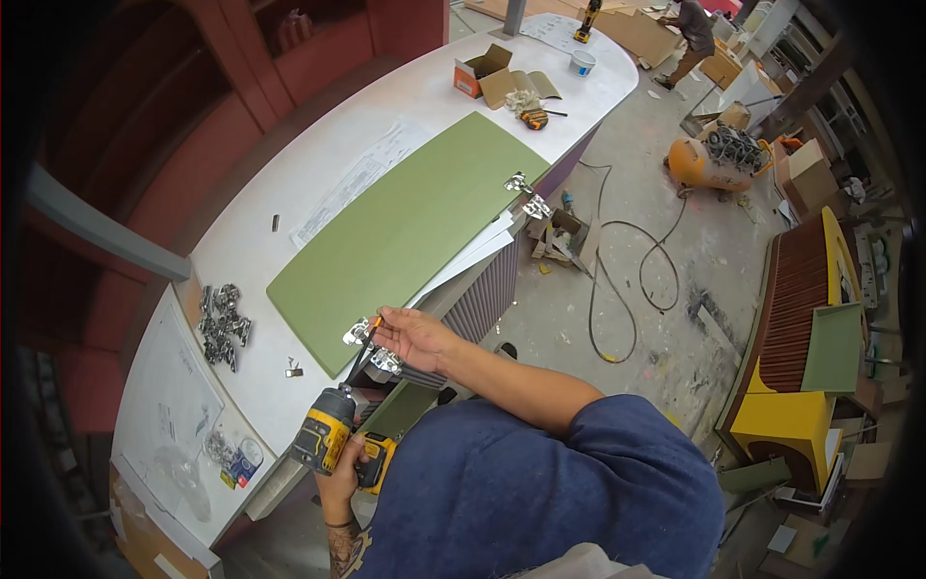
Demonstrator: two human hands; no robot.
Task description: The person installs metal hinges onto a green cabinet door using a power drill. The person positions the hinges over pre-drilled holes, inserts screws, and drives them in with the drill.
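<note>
My left hand [340, 475] grips the handle of a yellow-and-black cordless impact driver [324, 436], which points up and away over the table's near edge. A long, dark driver bit [364, 357] reaches from its chuck to my right hand [415, 336], whose fingertips pinch around its orange end. Whether a screw sits there is too small to tell. Just beside those fingers, a silver cabinet hinge [387, 362] sticks out past the edge of a flat green panel [405, 227]. Another hinge [535, 206] is at the panel's far right corner.
On the white table [256, 227] are a pile of silver hinges [222, 323], paper sheets [352, 183], an open box [479, 72], a tape measure [533, 119] and a white tub [582, 64]. A hose [632, 333] and orange compressor [709, 162] occupy the floor. Another person [693, 39] stands far off.
</note>
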